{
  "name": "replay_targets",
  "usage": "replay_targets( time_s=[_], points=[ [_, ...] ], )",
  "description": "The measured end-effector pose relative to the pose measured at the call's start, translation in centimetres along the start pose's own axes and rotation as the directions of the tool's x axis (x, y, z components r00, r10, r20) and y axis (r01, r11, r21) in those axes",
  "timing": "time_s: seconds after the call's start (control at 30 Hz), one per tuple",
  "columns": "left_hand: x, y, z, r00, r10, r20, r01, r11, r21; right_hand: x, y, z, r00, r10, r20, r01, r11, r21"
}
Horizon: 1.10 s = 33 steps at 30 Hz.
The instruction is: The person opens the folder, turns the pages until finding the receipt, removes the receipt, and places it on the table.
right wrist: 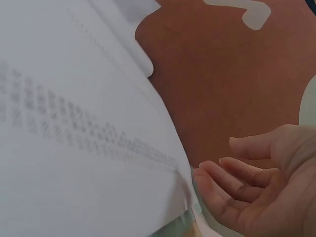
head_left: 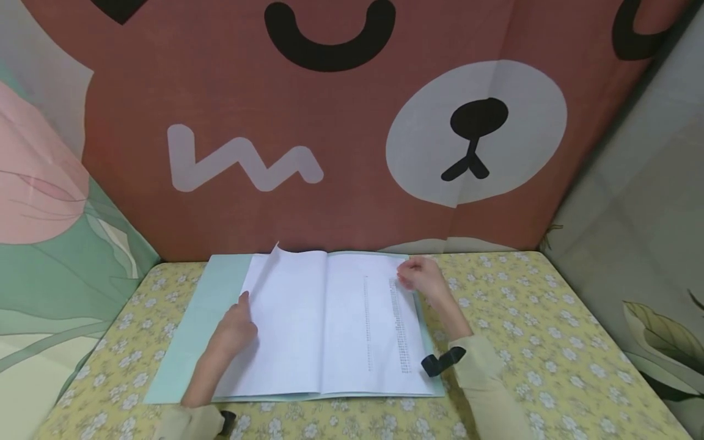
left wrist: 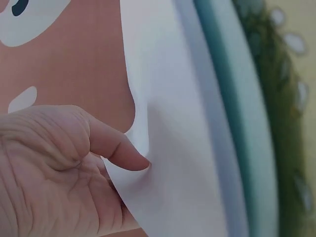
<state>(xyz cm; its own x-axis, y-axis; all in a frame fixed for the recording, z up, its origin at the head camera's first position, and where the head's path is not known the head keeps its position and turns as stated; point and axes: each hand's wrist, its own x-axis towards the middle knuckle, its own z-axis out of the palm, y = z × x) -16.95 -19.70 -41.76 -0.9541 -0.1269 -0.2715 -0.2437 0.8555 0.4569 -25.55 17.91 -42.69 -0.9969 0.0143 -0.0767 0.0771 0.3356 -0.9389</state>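
Note:
An open booklet with white pages and a pale green cover lies on the table. Its left page (head_left: 291, 318) is blank, with the outer edge lifted and the top corner curling up. My left hand (head_left: 235, 327) pinches that edge; in the left wrist view the thumb (left wrist: 129, 155) presses on the paper, the fingers partly hidden behind it. The right page (head_left: 346, 330) carries narrow columns of small print. At its upper outer corner is my right hand (head_left: 423, 278), thumb apart from loosely bent fingers (right wrist: 232, 185), nothing between them. Whether the fingertips touch the page edge is unclear.
Beneath the booklet is a yellow floral tablecloth (head_left: 517, 342). A brown cloth with a bear design (head_left: 352, 153) hangs right behind the table, and printed curtains (head_left: 632, 214) stand at both sides. Each wrist wears a black strap (head_left: 442, 360).

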Motion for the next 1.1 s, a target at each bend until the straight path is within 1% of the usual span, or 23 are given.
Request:
replay_targets(
  time_s=[0.07, 0.13, 0.17, 0.2, 0.23, 0.3, 0.33, 0.37, 0.47, 0.53, 0.57, 0.6, 0.67, 0.77, 0.83, 0.87, 0.93, 1.03, 1.1],
  points=[
    [0.0, 0.1, 0.3, 1.0, -0.005, -0.025, 0.006, 0.999, 0.046, 0.1, 0.4, 0.0, 1.0, 0.006, -0.005, -0.006, 0.999, -0.047],
    [-0.3, 0.4, 0.6, 0.998, 0.008, -0.07, 0.001, 0.992, 0.128, 0.2, 0.7, 0.0, 1.0, -0.001, -0.003, 0.001, 0.994, -0.105],
    [-0.5, 0.7, 0.8, 0.995, 0.025, -0.099, -0.007, 0.985, 0.173, 0.2, 0.8, 0.0, 1.0, -0.001, -0.003, 0.0, 0.992, -0.125],
    [-0.8, 1.0, 1.0, 0.991, 0.041, -0.124, -0.014, 0.976, 0.216, 0.2, 0.9, 0.0, 1.0, -0.002, 0.0, 0.002, 0.989, -0.147],
    [-1.1, 1.3, 1.1, 0.986, 0.071, -0.148, -0.03, 0.965, 0.262, 0.3, 1.1, 0.1, 1.0, -0.007, -0.002, 0.006, 0.987, -0.161],
    [-1.8, 2.2, 1.3, 0.973, 0.149, -0.177, -0.083, 0.939, 0.334, 0.4, 1.3, 0.0, 1.0, -0.019, 0.001, 0.019, 0.982, -0.188],
    [-2.0, 2.7, 1.4, 0.965, 0.191, -0.178, -0.118, 0.928, 0.353, 0.4, 1.4, 0.1, 0.999, -0.032, 0.004, 0.032, 0.978, -0.204],
    [-2.3, 3.2, 1.5, 0.954, 0.242, -0.177, -0.166, 0.918, 0.36, 0.4, 1.5, 0.1, 0.999, -0.043, 0.004, 0.043, 0.975, -0.22],
    [-2.9, 5.0, 2.3, 0.912, 0.39, -0.129, -0.322, 0.873, 0.367, 0.4, 1.8, 0.1, 0.995, -0.091, 0.027, 0.096, 0.957, -0.273],
    [-3.1, 6.2, 3.1, 0.885, 0.459, -0.081, -0.41, 0.849, 0.334, 0.4, 1.9, 0.1, 0.99, -0.128, 0.053, 0.138, 0.938, -0.317],
    [-3.2, 6.8, 3.6, 0.875, 0.482, -0.054, -0.442, 0.838, 0.319, 0.4, 2.0, 0.1, 0.988, -0.139, 0.067, 0.153, 0.929, -0.336],
    [-3.3, 7.2, 4.1, 0.87, 0.492, -0.025, -0.462, 0.832, 0.308, 0.4, 2.1, 0.2, 0.986, -0.145, 0.08, 0.164, 0.921, -0.352],
    [-3.3, 7.9, 4.9, 0.872, 0.488, 0.024, -0.476, 0.837, 0.269, 0.3, 2.1, 0.3, 0.983, -0.152, 0.1, 0.18, 0.903, -0.39],
    [-3.4, 8.2, 5.7, 0.893, 0.445, 0.072, -0.448, 0.859, 0.246, 0.1, 2.1, 0.4, 0.982, -0.143, 0.122, 0.182, 0.885, -0.429],
    [-3.4, 8.2, 5.9, 0.906, 0.416, 0.083, -0.423, 0.875, 0.236, 0.0, 2.0, 0.5, 0.981, -0.133, 0.142, 0.183, 0.877, -0.444],
    [-3.4, 8.2, 5.9, 0.91, 0.406, 0.083, -0.414, 0.879, 0.235, -0.1, 1.9, 0.6, 0.979, -0.134, 0.152, 0.189, 0.871, -0.454],
    [-3.3, 8.0, 5.8, 0.914, 0.398, 0.083, -0.406, 0.886, 0.222, -0.1, 1.8, 0.6, 0.978, -0.125, 0.165, 0.189, 0.865, -0.465],
    [-3.1, 7.8, 5.6, 0.913, 0.398, 0.085, -0.407, 0.893, 0.191, -0.1, 1.8, 0.6, 0.976, -0.135, 0.171, 0.203, 0.848, -0.489],
    [-2.9, 7.8, 5.6, 0.915, 0.391, 0.097, -0.403, 0.899, 0.17, -0.1, 1.8, 0.5, 0.974, -0.144, 0.177, 0.216, 0.833, -0.51]
  ],
)
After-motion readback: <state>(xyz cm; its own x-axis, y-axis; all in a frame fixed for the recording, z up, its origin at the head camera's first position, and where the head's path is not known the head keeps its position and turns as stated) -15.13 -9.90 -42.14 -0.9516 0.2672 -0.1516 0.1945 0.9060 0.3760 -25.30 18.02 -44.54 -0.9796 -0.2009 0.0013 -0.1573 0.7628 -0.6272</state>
